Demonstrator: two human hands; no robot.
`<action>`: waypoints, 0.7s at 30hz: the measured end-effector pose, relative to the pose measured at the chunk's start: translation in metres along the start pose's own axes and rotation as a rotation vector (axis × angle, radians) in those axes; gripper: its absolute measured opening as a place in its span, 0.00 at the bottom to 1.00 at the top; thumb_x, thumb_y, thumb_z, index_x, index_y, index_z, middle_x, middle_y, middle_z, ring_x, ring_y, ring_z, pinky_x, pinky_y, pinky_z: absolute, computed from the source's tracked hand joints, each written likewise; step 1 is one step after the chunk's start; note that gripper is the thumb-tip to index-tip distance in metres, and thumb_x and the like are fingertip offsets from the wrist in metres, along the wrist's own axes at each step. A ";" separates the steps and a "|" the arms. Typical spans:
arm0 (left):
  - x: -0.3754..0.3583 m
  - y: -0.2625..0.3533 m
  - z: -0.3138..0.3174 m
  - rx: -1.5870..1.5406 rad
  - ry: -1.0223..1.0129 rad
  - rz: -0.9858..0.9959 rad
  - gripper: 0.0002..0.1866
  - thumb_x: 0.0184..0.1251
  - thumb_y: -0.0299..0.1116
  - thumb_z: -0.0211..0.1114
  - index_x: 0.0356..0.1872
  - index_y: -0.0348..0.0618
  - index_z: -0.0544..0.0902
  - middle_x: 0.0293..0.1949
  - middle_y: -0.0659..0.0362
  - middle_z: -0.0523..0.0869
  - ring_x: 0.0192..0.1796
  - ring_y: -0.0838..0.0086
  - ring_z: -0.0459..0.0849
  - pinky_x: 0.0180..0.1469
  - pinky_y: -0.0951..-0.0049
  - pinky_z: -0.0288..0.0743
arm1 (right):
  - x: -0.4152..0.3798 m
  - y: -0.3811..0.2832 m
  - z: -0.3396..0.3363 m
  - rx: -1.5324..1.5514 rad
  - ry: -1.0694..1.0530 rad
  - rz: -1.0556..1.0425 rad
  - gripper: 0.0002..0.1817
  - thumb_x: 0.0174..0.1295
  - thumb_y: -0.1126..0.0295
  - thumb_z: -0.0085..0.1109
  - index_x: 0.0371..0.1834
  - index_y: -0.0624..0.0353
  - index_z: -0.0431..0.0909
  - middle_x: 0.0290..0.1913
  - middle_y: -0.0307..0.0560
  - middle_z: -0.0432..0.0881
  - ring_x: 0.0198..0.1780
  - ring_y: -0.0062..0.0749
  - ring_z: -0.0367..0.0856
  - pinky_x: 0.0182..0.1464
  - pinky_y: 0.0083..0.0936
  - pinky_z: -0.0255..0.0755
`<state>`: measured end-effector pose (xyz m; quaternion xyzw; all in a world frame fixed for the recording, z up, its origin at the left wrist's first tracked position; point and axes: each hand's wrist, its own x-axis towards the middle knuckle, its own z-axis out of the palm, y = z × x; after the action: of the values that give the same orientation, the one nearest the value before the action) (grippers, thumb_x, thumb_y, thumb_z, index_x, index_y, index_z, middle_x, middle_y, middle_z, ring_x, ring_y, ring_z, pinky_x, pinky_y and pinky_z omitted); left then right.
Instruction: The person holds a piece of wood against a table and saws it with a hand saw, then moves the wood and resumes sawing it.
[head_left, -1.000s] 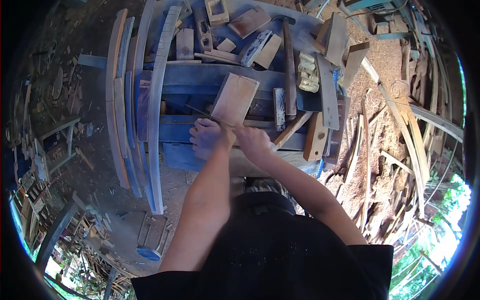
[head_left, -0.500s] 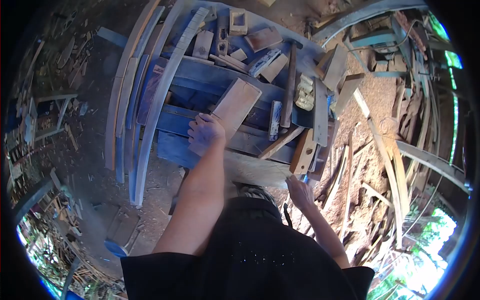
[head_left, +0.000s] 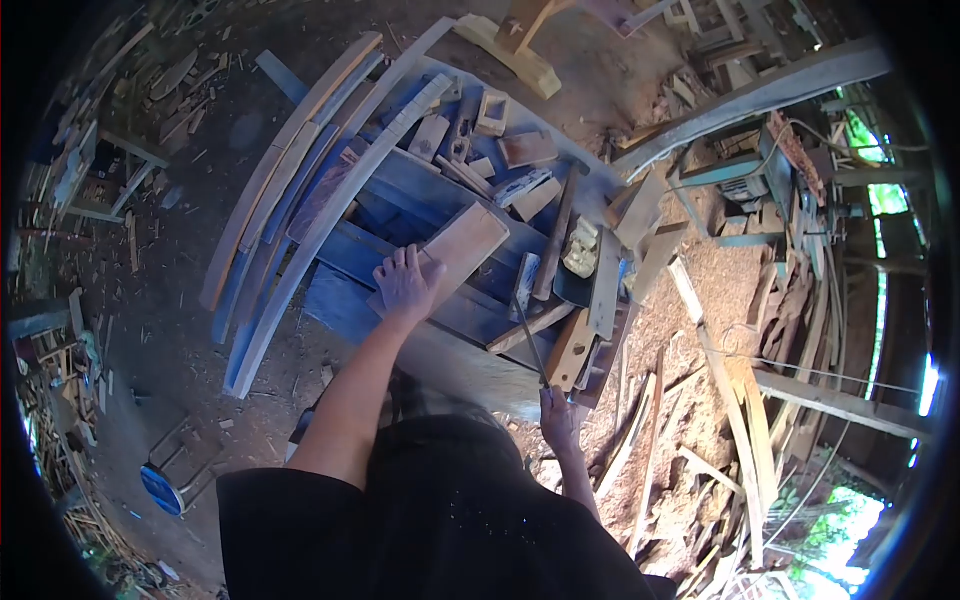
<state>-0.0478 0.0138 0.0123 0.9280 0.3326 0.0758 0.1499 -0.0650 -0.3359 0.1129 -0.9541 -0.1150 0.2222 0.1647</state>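
My left hand [head_left: 408,285] is closed over the near end of a flat wooden board [head_left: 468,245], which lies slanted across the workbench [head_left: 350,262]. My right hand [head_left: 560,420], lower right at the bench's front edge, grips a thin, long tool with a dark metal shaft [head_left: 531,342]; its handle is mostly hidden in the fist. The shaft points up and away over the bench. Close by that shaft lie a wooden block with round holes [head_left: 571,350], a narrow wood strip [head_left: 535,328] and a small worn bar [head_left: 523,286]. A long-handled hammer [head_left: 560,235] rests farther back.
Long curved planks [head_left: 330,215] lie along the bench's left side. Small wood offcuts [head_left: 528,150] and a hollow block [head_left: 492,113] cover the far end. Sawdust and loose timber [head_left: 745,400] fill the right side. A blue-seated stool [head_left: 162,490] stands lower left.
The view has turned, and the bench appears rotated. My right hand now shows the thin tool's shaft raised over the bench edge. My left hand stays on the board.
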 end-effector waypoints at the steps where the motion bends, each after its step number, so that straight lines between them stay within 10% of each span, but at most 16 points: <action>1: 0.002 -0.002 -0.004 -0.001 0.012 -0.007 0.32 0.66 0.63 0.51 0.59 0.48 0.76 0.56 0.52 0.76 0.58 0.55 0.72 0.53 0.49 0.64 | -0.001 0.004 0.001 0.011 0.006 0.008 0.14 0.71 0.56 0.48 0.41 0.56 0.72 0.26 0.66 0.81 0.32 0.68 0.80 0.33 0.58 0.71; 9: 0.056 -0.015 -0.036 -0.167 -0.771 -0.186 0.54 0.40 0.69 0.70 0.64 0.37 0.71 0.67 0.49 0.65 0.71 0.52 0.61 0.69 0.43 0.55 | -0.008 0.001 0.001 0.089 0.042 -0.049 0.14 0.71 0.56 0.49 0.38 0.56 0.70 0.27 0.67 0.81 0.34 0.69 0.79 0.34 0.59 0.70; 21: 0.015 0.010 -0.041 -0.340 -0.556 -0.076 0.45 0.44 0.45 0.79 0.63 0.43 0.64 0.58 0.47 0.73 0.61 0.54 0.76 0.59 0.52 0.72 | -0.025 -0.003 -0.001 0.078 0.099 -0.027 0.11 0.70 0.61 0.53 0.39 0.59 0.71 0.29 0.63 0.81 0.34 0.65 0.81 0.33 0.53 0.71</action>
<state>-0.0405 0.0255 0.0551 0.8617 0.2961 -0.1320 0.3904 -0.0866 -0.3412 0.1243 -0.9552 -0.1108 0.1767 0.2101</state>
